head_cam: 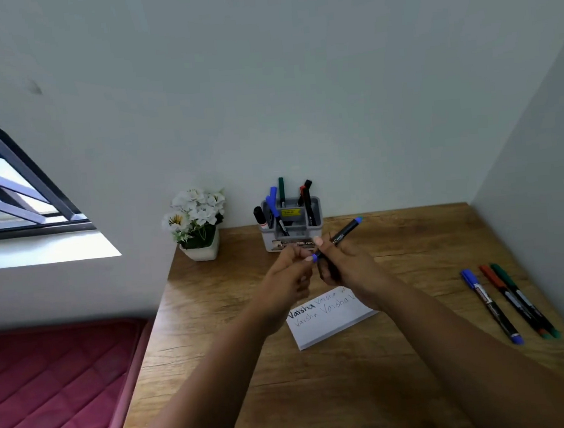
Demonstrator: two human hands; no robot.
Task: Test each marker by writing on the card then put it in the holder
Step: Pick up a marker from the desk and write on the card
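My right hand (pixel 344 268) grips a black marker with a blue end (pixel 343 234), held tilted above the desk. My left hand (pixel 288 274) pinches the marker's blue cap end (pixel 314 258) at its lower tip. Below my hands lies a white card (pixel 330 325) with several handwritten words. A grey holder (pixel 291 226) at the back of the desk holds several markers in blue, green, red and black. Three more markers, blue (pixel 490 305), red (pixel 512 300) and green (pixel 525 299), lie side by side on the right of the desk.
A white pot of white flowers (pixel 197 224) stands left of the holder against the wall. The wooden desk (pixel 252 368) sits in a corner, with a wall close on the right. A red mattress (pixel 52 394) lies below the desk's left edge, under a window.
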